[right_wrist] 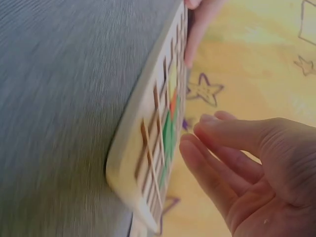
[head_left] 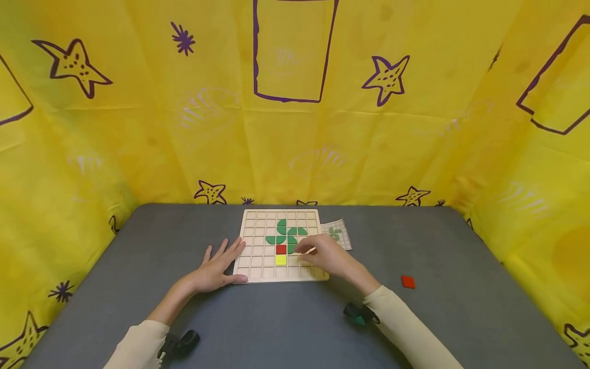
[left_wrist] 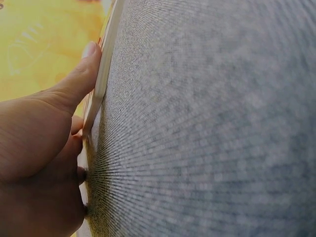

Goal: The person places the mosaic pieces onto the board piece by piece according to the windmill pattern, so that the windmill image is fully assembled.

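A wooden grid board [head_left: 258, 271] lies on the grey table. Set in its cells are several green quarter-round pieces [head_left: 282, 225], a red square tile [head_left: 281, 249] and, just below that, a yellow square tile [head_left: 281, 260]. My left hand [head_left: 216, 269] rests with spread fingers on the board's left edge; in the left wrist view its thumb [left_wrist: 81, 79] lies along the board's side. Over the board's right part hovers my right hand [head_left: 324, 253], fingers bent loosely. The right wrist view shows no piece between its thumb and fingers [right_wrist: 202, 163], which stand apart from the board.
A paper card [head_left: 343, 238] with a green pattern sticks out beyond the board's right edge. To the right lies a loose red tile [head_left: 407, 282]. Something green [head_left: 358, 320] shows partly beneath the right wrist camera. Yellow cloth [head_left: 295, 154] hangs behind the table.
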The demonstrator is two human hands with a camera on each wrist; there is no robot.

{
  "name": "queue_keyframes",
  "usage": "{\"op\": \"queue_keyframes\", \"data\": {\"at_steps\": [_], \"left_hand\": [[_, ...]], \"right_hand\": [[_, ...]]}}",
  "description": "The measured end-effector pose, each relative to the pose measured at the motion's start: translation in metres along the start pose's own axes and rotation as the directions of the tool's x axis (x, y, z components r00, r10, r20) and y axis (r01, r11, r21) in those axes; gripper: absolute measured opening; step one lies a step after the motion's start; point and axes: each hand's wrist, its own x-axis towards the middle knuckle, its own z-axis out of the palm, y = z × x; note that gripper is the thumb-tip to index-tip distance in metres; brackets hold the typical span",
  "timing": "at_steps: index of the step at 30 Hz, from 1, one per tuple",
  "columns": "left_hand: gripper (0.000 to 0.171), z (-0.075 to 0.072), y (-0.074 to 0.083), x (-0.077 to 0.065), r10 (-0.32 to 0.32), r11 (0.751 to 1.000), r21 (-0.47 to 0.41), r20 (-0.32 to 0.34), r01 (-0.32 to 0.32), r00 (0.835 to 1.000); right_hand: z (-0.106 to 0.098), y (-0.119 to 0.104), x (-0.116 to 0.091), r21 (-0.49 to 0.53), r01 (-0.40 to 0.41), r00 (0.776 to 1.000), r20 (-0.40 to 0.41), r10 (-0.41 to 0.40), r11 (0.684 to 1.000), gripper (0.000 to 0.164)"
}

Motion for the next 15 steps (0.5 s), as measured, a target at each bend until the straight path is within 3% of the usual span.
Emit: {"op": "queue_keyframes", "data": {"at_steps": [6,15], "left_hand": [[0.095,0.000,-0.001,0.000,-0.007,1.000,-0.005,0.000,0.007,1.000],[0.095,0.001,-0.003,0.001,-0.019,1.000,0.005,0.005,0.019,1.000]], "right_hand": [[-0.026,0.011,-0.021,-0.031,-0.056,0.998,-0.029,0.056,0.998,0.018],[-0.051,0.032,-0.048,-0.064,-0.070,0.994,-0.087,0.064,0.996,0.019]]}}
